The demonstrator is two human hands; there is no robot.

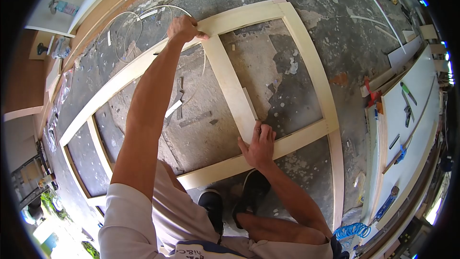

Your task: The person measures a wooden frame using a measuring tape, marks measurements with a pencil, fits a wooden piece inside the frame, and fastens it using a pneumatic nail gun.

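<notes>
A large pale wooden frame [307,62] lies on the floor in front of me. One wooden crosspiece [230,81] runs between its far rail [239,17] and its near rail [215,171]. My left hand [181,29] reaches across and grips the far rail beside the crosspiece's upper end, thumb stretched toward the joint. At the crosspiece's lower end, my right hand [260,147] has its fingers and thumb around the wood, close to the near rail. A short thin wooden strip [249,101] sits along the crosspiece's right edge.
Coiled thin strips [125,31] lie beyond the far rail, and scraps [179,98] lie inside the frame. To the right, a white panel stack [407,115] carries green-handled pliers [408,92] and other tools. A blue coiled hose [352,230] sits near my right knee.
</notes>
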